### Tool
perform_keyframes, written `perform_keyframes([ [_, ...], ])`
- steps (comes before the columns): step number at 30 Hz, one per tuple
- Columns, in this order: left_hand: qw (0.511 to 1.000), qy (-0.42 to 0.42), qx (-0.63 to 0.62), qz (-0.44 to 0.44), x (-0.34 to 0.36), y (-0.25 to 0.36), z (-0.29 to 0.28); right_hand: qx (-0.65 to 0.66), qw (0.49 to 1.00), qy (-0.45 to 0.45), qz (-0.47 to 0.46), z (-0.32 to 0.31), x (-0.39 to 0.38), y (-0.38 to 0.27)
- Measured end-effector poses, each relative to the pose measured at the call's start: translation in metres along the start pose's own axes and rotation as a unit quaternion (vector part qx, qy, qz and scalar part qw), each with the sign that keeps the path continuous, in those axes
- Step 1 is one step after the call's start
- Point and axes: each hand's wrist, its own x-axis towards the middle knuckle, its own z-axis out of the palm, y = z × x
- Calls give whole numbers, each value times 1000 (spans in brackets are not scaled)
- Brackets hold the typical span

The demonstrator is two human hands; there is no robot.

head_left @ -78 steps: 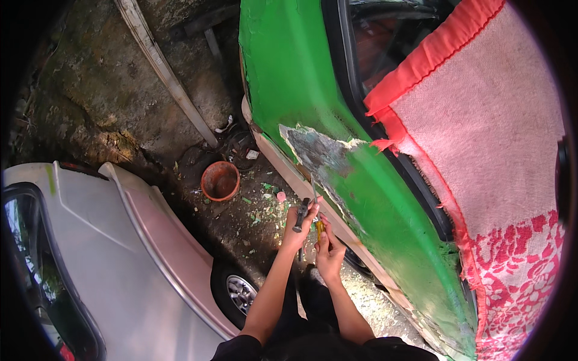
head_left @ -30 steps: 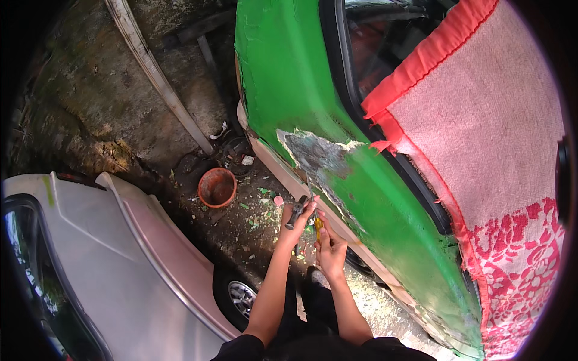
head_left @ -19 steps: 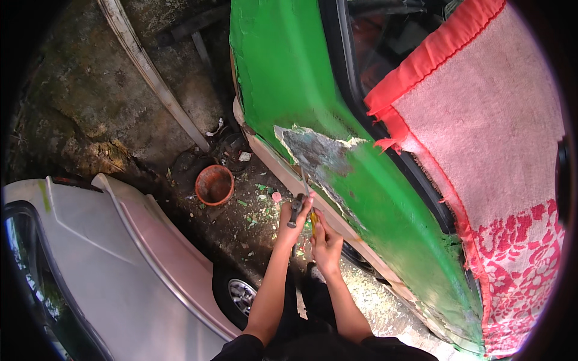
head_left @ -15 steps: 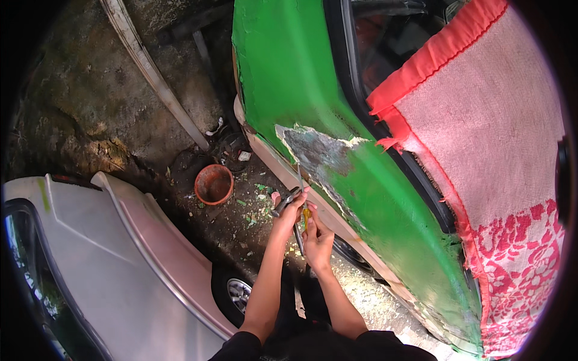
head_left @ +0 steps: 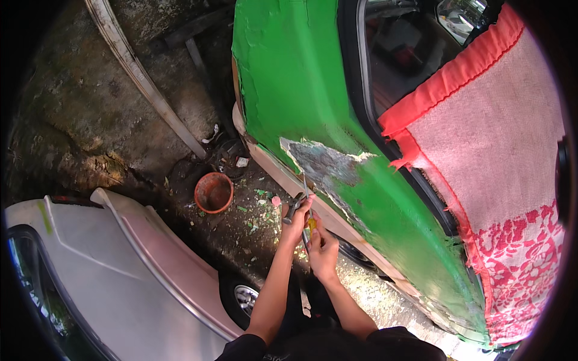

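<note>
My left hand (head_left: 294,227) is closed around a hammer (head_left: 289,212), its metal head poking out on the left side and its handle running down between my hands. The left fingertips also touch the shaft of a screwdriver. My right hand (head_left: 324,253) grips that screwdriver's yellow handle (head_left: 312,224). Its thin shaft points up toward the lower edge of a bare grey patch (head_left: 328,163) with ragged, chipped borders on the green car body (head_left: 295,78). Whether the tip touches the metal is too small to tell.
A pink-and-red towel (head_left: 481,114) drapes over the green car's right side. To the left stands a silver car (head_left: 120,265). An orange-brown pot (head_left: 214,192) sits on the ground among paint chips (head_left: 253,222). A long pale strip (head_left: 141,75) lies at upper left.
The whole view has shifted, so the cars and pot appear slightly lower. Both hands keep their places by the patch, and the right fingers look more curled around the screwdriver handle.
</note>
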Motion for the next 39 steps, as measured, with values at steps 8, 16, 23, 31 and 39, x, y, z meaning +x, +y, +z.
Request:
perform_keyframes([
  [8,990,92,-61,84,8,-8,16,-128,991,26,-40,10,4,-12],
  [16,1000,-4,22,4,-5,1,5,-118,992,33,-14,7,-12,-27],
  [23,995,-13,81,60,-11,-20,14,-94,994,32,-43,-18,-17,-2],
  [31,995,12,27,95,13,-28,13,-225,972,-12,-68,-27,9,-19],
  [39,993,57,-96,37,6,9,19,-206,964,-33,-166,5,64,-17],
])
